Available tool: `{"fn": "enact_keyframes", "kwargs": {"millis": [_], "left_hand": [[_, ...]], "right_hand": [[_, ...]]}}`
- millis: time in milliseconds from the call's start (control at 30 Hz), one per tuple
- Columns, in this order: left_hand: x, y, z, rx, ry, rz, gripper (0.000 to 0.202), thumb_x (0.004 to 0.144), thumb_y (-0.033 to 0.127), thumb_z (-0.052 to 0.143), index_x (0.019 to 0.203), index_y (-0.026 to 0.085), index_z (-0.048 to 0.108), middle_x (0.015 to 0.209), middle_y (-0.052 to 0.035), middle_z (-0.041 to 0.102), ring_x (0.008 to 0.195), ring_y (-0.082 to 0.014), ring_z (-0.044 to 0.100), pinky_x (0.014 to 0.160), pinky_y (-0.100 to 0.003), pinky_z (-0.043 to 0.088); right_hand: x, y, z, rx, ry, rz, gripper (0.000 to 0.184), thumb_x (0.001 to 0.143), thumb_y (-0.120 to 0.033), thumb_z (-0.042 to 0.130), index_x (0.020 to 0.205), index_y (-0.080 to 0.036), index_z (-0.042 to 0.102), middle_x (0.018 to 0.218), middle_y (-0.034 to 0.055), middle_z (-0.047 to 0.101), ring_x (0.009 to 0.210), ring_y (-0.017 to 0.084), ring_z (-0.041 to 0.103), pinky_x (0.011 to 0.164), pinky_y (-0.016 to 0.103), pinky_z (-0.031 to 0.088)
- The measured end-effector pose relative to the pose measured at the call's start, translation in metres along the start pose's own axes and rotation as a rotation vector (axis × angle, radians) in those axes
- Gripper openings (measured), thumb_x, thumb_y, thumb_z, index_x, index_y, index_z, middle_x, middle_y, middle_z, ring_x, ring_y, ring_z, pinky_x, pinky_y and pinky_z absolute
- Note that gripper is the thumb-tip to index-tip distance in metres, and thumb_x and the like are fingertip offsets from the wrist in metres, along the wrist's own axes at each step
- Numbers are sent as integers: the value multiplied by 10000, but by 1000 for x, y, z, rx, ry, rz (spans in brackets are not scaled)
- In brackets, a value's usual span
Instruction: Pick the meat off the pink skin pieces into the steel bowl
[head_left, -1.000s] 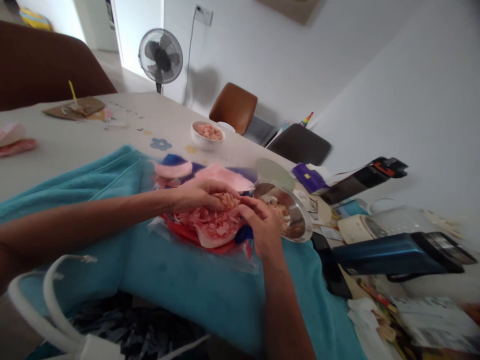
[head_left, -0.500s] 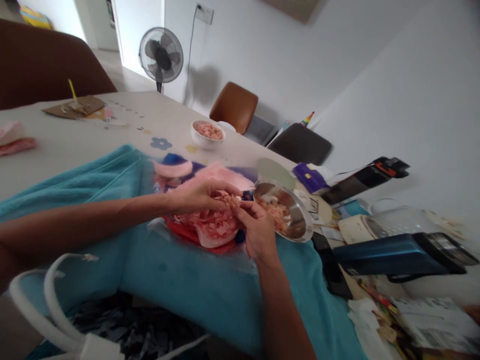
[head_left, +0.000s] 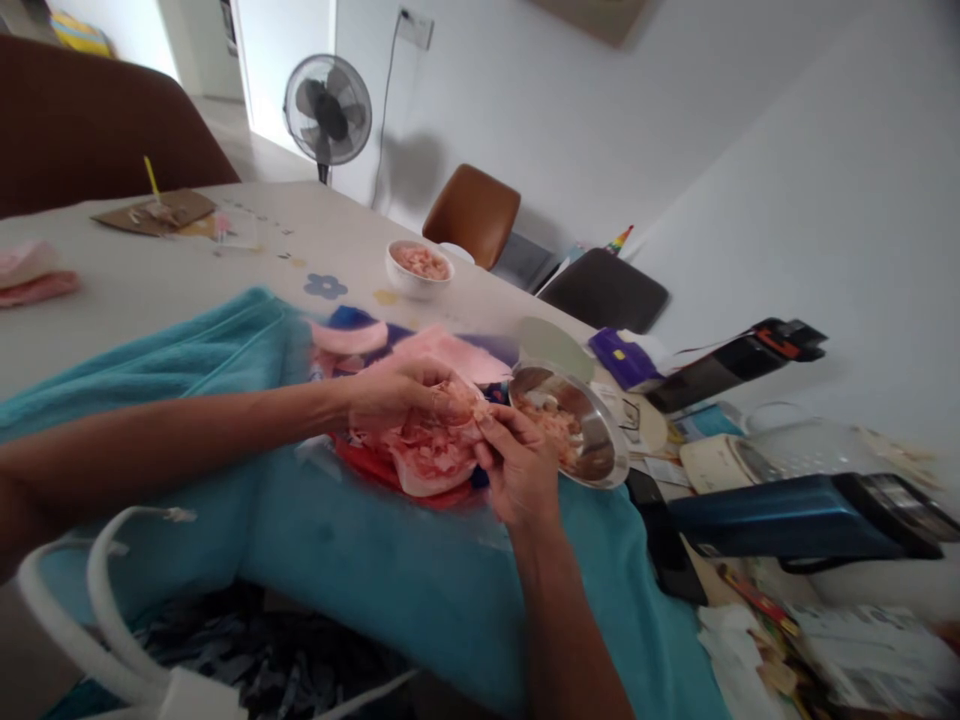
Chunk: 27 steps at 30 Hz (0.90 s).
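My left hand has its fingers closed on a piece of pink pomelo flesh. Against that same piece, the thumb and fingertips of my right hand are pinched together. Below both hands lies an opened pomelo with torn pink membrane, on red and blue plastic. Pale pink peel rests just behind the hands. To the right, close to my right hand, a tilted steel bowl holds loose pomelo pulp.
A teal towel covers the table's near edge. Farther back stands a white bowl filled with pulp. At the right are a blue bottle, a black phone and a purple packet. More peel lies far left.
Both hands stay over the pomelo. The left fingers have spread less across the flesh, and the right hand has shifted slightly downward. The view has moved a little.
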<state>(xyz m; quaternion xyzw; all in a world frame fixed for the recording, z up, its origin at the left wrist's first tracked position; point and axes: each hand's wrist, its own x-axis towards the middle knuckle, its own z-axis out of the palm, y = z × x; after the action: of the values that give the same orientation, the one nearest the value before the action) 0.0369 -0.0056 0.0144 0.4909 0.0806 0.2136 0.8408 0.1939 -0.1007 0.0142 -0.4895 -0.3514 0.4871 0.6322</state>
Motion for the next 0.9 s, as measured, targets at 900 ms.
{"fn": "enact_keyframes", "kwargs": {"millis": [900], "left_hand": [[2,-3,6,337,141,85,105,824,240,696,839,136,691,720,-10,619,651,-92,549,584,-211,415]], "right_hand": [[5,9,-13,-667,-23,-476,218,774,-266,717,988,-256,679,945,7,632,787,145,595,703,300,503]]}}
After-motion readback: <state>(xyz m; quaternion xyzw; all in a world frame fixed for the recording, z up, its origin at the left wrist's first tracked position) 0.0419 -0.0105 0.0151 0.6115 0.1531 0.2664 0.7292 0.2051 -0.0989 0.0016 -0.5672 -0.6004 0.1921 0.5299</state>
